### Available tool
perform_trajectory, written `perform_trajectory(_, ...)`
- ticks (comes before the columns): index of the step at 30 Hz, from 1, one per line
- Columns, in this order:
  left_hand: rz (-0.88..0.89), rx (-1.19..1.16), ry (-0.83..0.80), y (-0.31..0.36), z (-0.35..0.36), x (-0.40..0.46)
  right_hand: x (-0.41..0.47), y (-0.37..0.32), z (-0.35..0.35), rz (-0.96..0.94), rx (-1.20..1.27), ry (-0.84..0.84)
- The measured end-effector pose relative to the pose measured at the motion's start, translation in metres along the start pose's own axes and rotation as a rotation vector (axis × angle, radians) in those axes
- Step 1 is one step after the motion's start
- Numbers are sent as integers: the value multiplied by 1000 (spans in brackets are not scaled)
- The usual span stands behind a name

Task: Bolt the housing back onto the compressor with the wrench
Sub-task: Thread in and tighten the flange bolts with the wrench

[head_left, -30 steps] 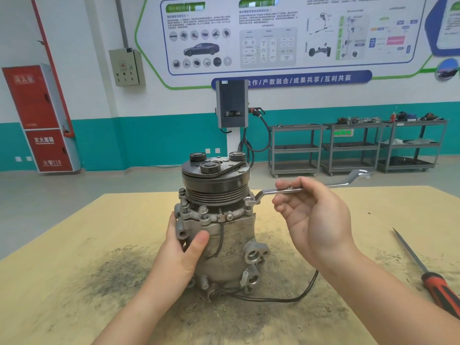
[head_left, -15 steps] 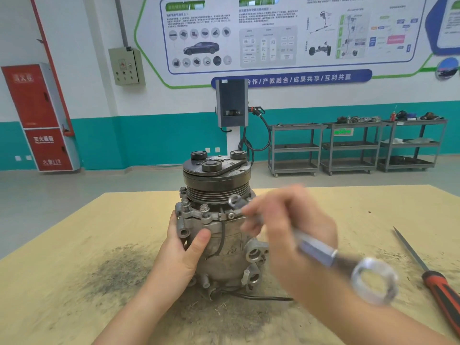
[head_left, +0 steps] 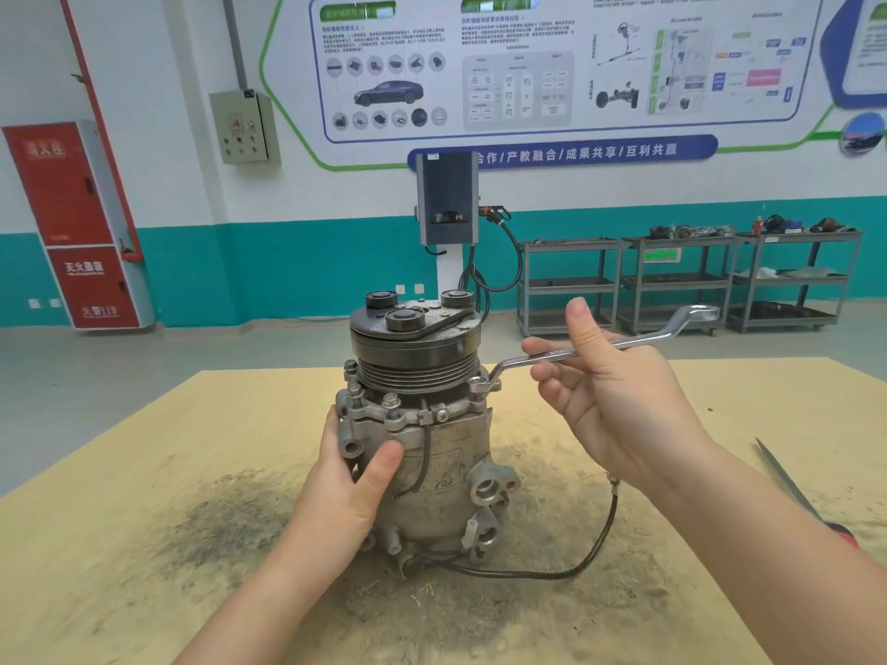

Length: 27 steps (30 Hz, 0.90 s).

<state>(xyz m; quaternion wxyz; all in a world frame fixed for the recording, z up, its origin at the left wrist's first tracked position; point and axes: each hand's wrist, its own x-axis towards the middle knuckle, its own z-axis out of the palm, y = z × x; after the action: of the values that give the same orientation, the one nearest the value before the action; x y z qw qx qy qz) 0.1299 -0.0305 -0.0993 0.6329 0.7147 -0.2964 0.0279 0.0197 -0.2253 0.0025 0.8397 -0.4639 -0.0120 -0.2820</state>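
Note:
The grey compressor (head_left: 446,477) stands upright on the wooden table (head_left: 144,544), its black pulley (head_left: 415,345) on top. The housing flange (head_left: 384,415) below the pulley carries several bolts. My left hand (head_left: 343,487) grips the compressor body on its left side, thumb across the front. A silver ring wrench (head_left: 638,343) sits with one ring end on a bolt at the flange's right side (head_left: 482,383), and its shaft runs up to the right. My right hand (head_left: 609,395) holds the wrench shaft, palm facing me, fingers curled behind it and thumb raised.
A black cable (head_left: 590,549) loops from the compressor base across the table to the right. A red-handled screwdriver (head_left: 787,487) lies at the right edge, partly behind my forearm. Dark grime covers the table around the compressor. Metal shelf carts (head_left: 681,280) stand by the far wall.
Half a second ago my right hand had swung the wrench toward me with its free ring low at the right. Now the wrench points back up to the right, ring end on the right-side bolt.

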Motion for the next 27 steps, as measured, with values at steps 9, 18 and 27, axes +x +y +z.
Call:
perform_trajectory(9,19,18,3,-2,-1,1,-13,37,-6,-482,-119,-8)
perform_trajectory(18,10,-2,5,-4,0,2,-36,41,6,-1220,-984,-391)
perform_trajectory(27,2,27,10,-3,-1,2,-17,3,7,-234,-95,60)
